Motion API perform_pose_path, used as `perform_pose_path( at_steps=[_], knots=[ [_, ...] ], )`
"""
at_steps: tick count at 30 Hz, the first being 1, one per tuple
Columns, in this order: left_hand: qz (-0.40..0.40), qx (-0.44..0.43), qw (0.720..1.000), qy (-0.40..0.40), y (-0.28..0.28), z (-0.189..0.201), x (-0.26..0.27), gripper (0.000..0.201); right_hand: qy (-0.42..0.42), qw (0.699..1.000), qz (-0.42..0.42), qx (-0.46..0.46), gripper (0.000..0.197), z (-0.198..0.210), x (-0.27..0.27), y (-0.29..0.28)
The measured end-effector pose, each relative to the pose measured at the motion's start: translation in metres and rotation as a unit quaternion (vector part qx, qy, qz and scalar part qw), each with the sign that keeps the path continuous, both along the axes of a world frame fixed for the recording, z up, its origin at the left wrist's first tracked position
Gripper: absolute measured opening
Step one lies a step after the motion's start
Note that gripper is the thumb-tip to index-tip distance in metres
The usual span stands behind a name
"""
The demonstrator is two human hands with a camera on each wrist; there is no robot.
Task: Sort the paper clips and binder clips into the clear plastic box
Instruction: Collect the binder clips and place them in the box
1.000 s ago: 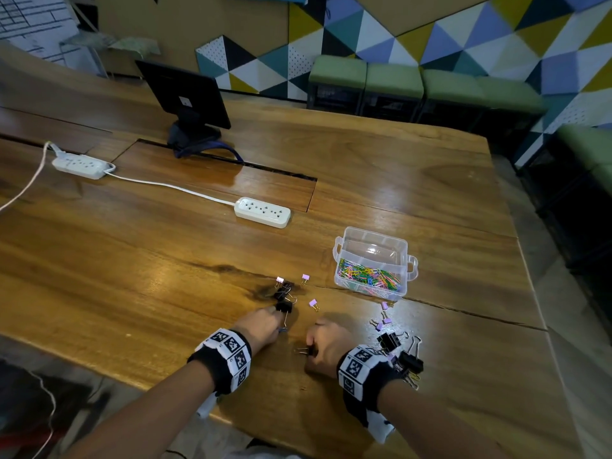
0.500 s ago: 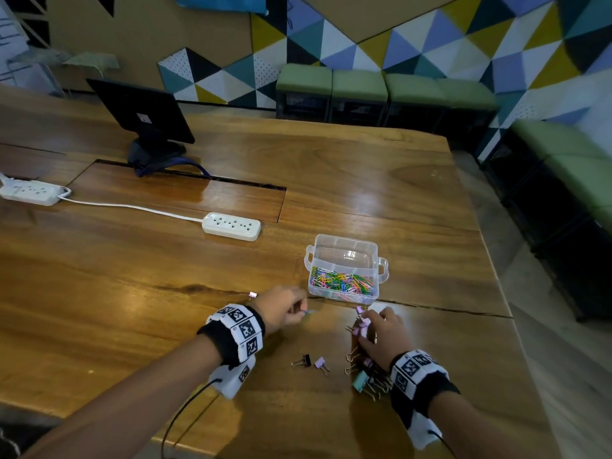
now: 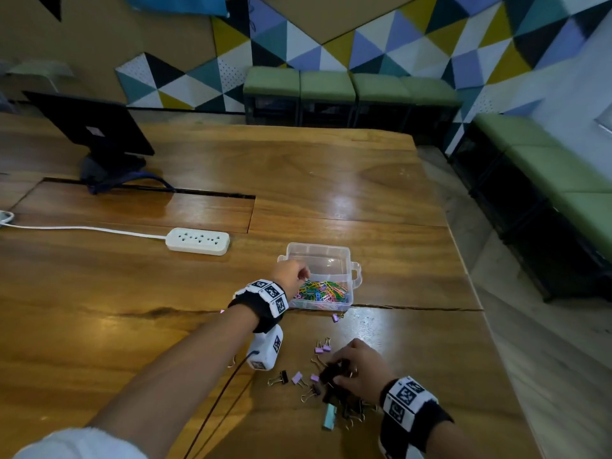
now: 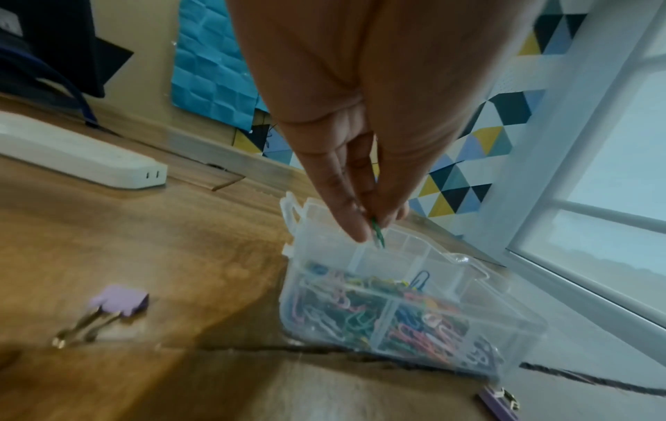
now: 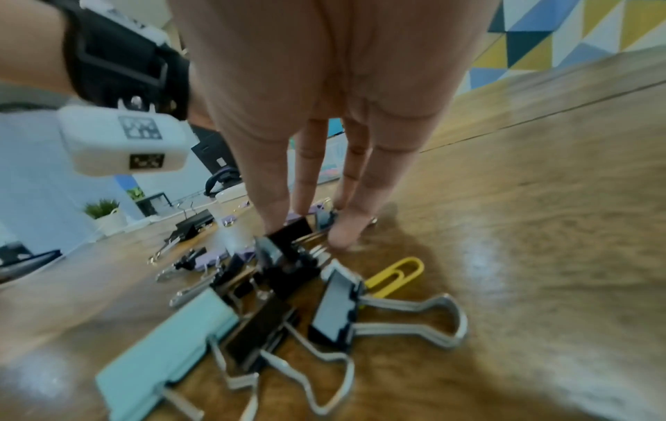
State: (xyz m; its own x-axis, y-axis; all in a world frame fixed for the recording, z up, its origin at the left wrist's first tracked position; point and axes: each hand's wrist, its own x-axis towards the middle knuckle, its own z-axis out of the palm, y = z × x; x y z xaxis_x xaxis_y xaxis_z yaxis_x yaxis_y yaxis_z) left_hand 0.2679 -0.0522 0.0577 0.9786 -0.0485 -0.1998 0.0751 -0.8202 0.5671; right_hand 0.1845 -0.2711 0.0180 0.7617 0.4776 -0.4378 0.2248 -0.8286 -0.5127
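One green clip (image 4: 377, 234) is now hanging pinched in the left hand's (image 3: 290, 274) fingers over the box (image 3: 356, 274), having come up off the desk, while the right hand (image 3: 359, 369) is pinching a black binder clip (image 5: 288, 233) in the pile.

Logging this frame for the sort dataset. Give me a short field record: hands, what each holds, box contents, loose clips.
left hand: over the clear plastic box, pinching a green paper clip
right hand: down on the binder clip pile, fingers at a black clip; grip not clear
box contents: coloured paper clips in the near compartments; far compartments look empty
loose on wooden table: purple, black and one teal binder clip, one yellow paper clip
power strip: left of box
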Motion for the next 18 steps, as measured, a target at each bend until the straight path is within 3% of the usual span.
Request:
perform_pose_path(
  at_steps=[7, 10, 13, 15, 18],
  knots=[
    [0.007, -0.014, 1.000, -0.024, 0.022, -0.005, -0.021, 0.027, -0.031, 0.997, -0.058, 0.032, 0.030, 0.012, 0.007, -0.036],
    [0.033, 0.053, 0.998, -0.017, 0.047, -0.005, -0.035, 0.029, 0.008, 0.998, -0.049, -0.029, 0.049, 0.012, 0.006, -0.051],
    [0.079, 0.110, 0.989, 0.058, 0.074, -0.012, -0.052, 0.040, 0.053, 0.996, -0.026, -0.071, 0.068, 0.008, -0.002, -0.056],
    [0.097, 0.127, 0.981, 0.110, 0.086, -0.019, -0.065, 0.047, 0.051, 0.997, -0.015, -0.062, 0.061, 0.004, -0.009, -0.056],
    [0.097, 0.155, 0.972, 0.150, 0.093, -0.027, -0.082, 0.057, 0.016, 0.999, 0.013, -0.031, 0.031, 0.000, -0.016, -0.056]
  ],
)
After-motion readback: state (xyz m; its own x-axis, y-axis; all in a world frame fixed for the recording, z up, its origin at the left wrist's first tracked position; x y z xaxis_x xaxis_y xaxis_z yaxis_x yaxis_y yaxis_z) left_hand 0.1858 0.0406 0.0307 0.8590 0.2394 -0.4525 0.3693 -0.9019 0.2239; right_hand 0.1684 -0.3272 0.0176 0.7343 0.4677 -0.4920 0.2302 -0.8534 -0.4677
